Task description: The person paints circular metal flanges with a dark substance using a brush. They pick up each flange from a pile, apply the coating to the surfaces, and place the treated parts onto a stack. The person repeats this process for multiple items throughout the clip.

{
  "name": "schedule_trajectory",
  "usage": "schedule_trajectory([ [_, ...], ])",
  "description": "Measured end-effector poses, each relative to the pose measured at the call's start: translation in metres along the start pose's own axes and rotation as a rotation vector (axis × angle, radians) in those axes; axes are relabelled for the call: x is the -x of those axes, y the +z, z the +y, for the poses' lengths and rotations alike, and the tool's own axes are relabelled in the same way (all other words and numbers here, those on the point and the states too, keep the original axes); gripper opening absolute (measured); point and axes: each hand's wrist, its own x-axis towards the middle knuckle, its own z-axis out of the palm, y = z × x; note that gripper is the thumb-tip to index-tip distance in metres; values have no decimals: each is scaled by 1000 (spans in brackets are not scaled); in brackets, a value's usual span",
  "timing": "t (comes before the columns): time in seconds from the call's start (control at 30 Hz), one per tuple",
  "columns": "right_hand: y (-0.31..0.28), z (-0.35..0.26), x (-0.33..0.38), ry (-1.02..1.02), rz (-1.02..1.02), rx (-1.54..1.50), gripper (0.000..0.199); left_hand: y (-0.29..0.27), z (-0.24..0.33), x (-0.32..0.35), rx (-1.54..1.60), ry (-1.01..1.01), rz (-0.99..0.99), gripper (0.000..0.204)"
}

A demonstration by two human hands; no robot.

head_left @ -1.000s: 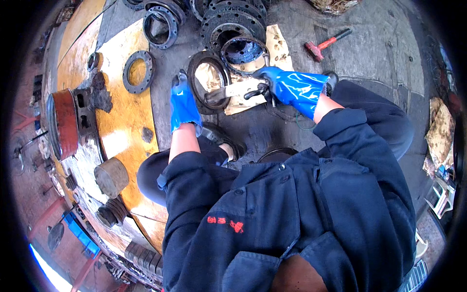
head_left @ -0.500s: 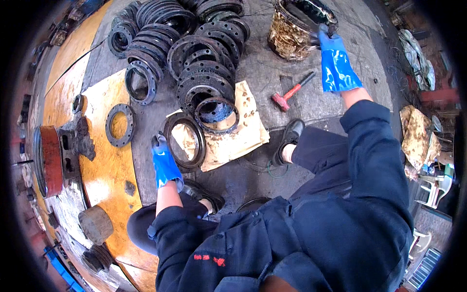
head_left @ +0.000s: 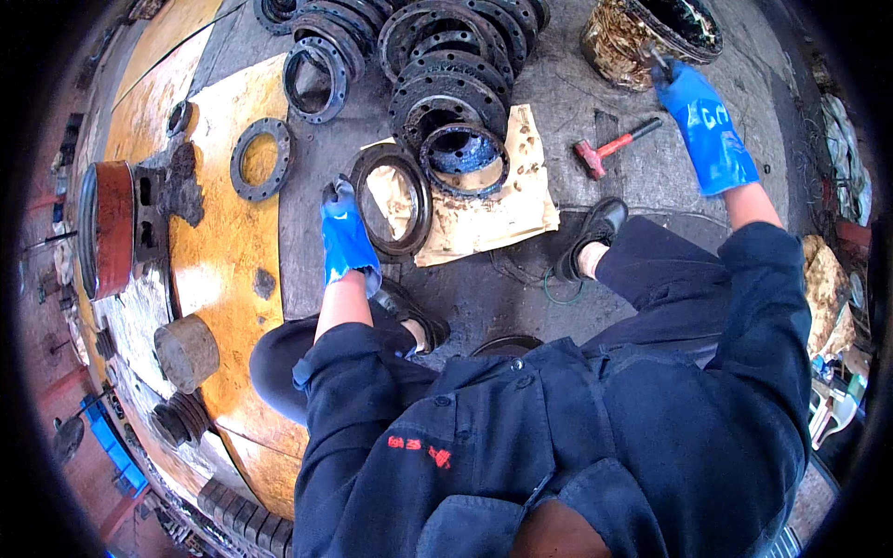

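My right hand (head_left: 704, 126), in a blue glove with dark fingertips, is closed on a thin grey stick-like tool (head_left: 658, 56) beside the stained bucket (head_left: 621, 54). The tool's far end is too small to make out. At the left, my gloved left hand (head_left: 346, 228) has its fingers curled together, close to the left edge of a dark metal ring (head_left: 423, 221). Whether it touches that ring or pinches something small does not show. The ring lies partly on tan paper (head_left: 474, 237). A flanged ring with a wet bluish inside (head_left: 505, 167) overlaps the same paper.
Rows of dark flanged rings (head_left: 446, 79) lean together beyond the paper. A red hammer (head_left: 614, 146) lies on the floor to the right. Another flange ring (head_left: 286, 158) rests on the yellow board (head_left: 219, 232), near a red-brown drum (head_left: 113, 228) and a round block (head_left: 186, 353).
The view has shifted, so the scene sits higher and further right. My right hand has drawn back slightly from the bucket's rim, showing the thin tool. My left hand stays beside the ring.
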Motion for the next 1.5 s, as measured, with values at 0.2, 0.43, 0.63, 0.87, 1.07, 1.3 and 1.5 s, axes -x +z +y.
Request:
schedule_trajectory([
  [0.2,93,-97,71,430,-740,-1322,26,-1,-3,9,37,-41,114,45],
  [0.43,167,-170,113,386,-908,-1379,24,-22,-30,-7,-17,-27,182,47],
  [0.63,183,-193,92,265,-863,-1261,23,-29,-37,-10,-24,-32,215,49],
  [0.87,199,-223,45,57,-772,-994,22,-37,-55,-24,15,-15,211,54],
  [1.07,214,-242,14,-69,-747,-725,22,-28,-44,-22,-43,-62,198,60],
  [1.3,176,-265,32,-269,-622,-762,25,-42,-53,-31,-57,-23,156,64],
  [1.5,111,-272,80,-163,-791,-1003,22,-38,-50,-27,110,-124,108,51],
])
